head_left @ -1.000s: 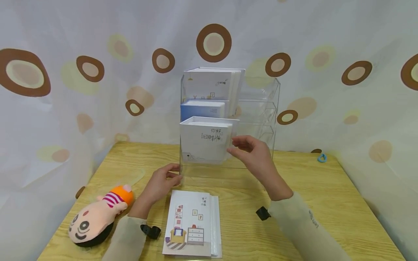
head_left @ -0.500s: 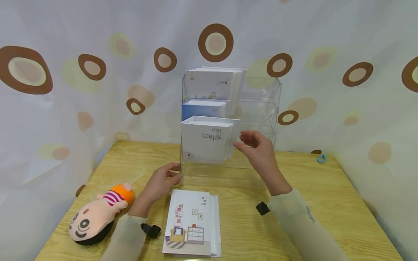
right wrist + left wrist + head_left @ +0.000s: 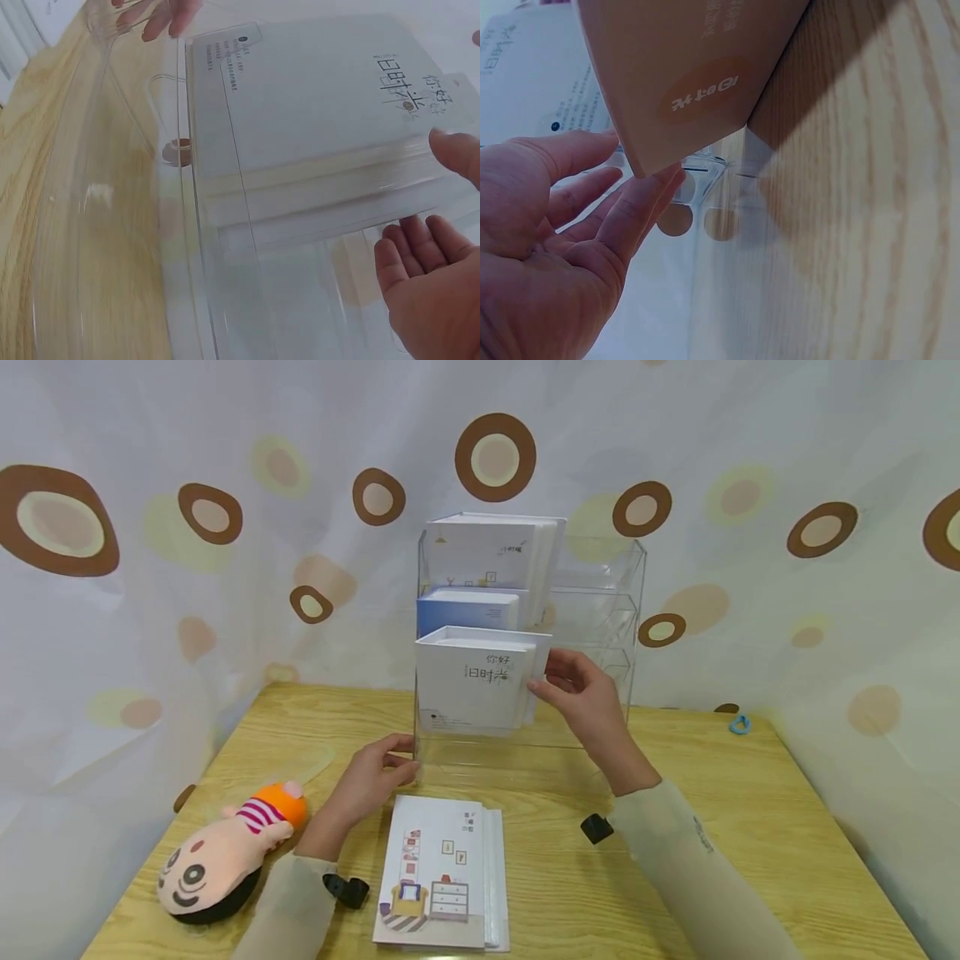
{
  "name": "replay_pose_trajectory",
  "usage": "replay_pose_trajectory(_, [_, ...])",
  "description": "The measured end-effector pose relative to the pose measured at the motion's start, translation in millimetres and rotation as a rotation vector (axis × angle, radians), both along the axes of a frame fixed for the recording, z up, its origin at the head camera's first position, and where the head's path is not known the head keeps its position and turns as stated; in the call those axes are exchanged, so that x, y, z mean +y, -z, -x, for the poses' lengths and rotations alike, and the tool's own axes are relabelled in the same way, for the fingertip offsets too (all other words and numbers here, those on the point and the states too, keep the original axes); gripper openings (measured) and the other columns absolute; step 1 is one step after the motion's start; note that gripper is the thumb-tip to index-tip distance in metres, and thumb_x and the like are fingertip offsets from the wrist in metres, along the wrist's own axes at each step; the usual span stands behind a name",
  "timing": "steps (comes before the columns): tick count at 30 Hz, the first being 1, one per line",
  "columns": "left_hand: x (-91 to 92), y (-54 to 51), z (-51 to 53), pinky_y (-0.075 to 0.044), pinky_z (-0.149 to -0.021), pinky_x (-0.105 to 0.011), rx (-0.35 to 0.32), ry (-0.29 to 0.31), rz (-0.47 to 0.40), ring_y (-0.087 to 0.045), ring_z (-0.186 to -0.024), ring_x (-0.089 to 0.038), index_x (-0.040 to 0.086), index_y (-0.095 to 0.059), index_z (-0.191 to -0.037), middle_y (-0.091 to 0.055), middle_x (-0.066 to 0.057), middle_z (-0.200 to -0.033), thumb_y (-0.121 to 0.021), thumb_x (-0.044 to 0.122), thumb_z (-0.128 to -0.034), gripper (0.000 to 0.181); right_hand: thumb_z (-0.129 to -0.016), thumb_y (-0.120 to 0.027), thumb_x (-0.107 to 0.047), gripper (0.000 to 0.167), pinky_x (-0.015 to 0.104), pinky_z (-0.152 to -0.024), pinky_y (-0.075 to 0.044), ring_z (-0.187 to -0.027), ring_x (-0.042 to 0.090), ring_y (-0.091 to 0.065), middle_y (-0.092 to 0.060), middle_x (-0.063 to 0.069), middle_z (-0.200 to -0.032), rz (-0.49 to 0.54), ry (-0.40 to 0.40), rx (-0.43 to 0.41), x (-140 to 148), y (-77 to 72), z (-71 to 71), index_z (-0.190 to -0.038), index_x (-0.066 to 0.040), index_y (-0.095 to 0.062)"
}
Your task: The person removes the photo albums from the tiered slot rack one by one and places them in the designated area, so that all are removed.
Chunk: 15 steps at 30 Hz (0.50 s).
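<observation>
A clear tiered rack [image 3: 517,760] stands at the back of the table, with white and blue books on its left side. My left hand [image 3: 367,781] grips the rack's lower left edge, thumb in front. At the right edge of the lowest white book [image 3: 468,689], my right hand [image 3: 592,702] is relaxed, thumb apart from the fingers. The right wrist view shows the right thumb [image 3: 456,154] at the front cover and the fingertips at the rear edge. In the left wrist view a tan surface with mirrored lettering [image 3: 682,82] stands beside the left hand [image 3: 562,240].
Near the front edge of the wooden table [image 3: 720,860] lies a stack of picture-covered books [image 3: 431,877]. A plush doll [image 3: 232,852] lies at the left, and a small blue ring [image 3: 739,724] sits at the back right. A patterned curtain [image 3: 300,427] hangs behind.
Since half a second ago my right hand has come left, back against the lowest book's edge, after moving slightly right of it earlier. My left hand has stayed at the rack.
</observation>
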<state>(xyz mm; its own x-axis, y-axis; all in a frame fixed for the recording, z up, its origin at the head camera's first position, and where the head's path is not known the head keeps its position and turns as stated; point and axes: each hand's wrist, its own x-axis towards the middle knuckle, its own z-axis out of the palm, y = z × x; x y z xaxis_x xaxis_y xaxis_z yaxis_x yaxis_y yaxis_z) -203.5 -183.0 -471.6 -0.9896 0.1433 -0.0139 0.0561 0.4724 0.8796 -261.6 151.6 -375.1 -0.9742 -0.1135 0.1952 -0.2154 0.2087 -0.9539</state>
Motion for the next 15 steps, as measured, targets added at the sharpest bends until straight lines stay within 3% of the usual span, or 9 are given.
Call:
replay_pose_trajectory(6, [-1.0,0.0,-0.9,-0.069,-0.101,-0.044,0.000,0.010,0.001,-0.074,-0.127,-0.034,0.001,-0.057,-0.159,-0.065,-0.021,-0.156,-0.070,0.013,-0.1112,0.050,-0.103,-0.083,-0.014,0.057,0.015,-0.100,-0.060,-0.126,0.015,-0.070,-0.067,0.010,-0.146,0.063,-0.043,-0.008,-6.1,-0.3,5.6,-0.154,-0.008,-0.059])
replay_pose_trajectory(15, [-2.0,-0.3,-0.2,-0.069,-0.101,-0.044,0.009,0.009,0.001,-0.074,-0.127,-0.035,0.001,-0.057,-0.159,-0.065,-0.021,-0.156,-0.070,0.015,-0.1110,0.051,-0.101,-0.083,-0.013,0.058,0.016,-0.099,-0.060,-0.124,0.014,-0.069,-0.068,0.006,-0.140,0.080,-0.057,0.005,-15.4,-4.5,13.4,-0.154,-0.006,-0.059])
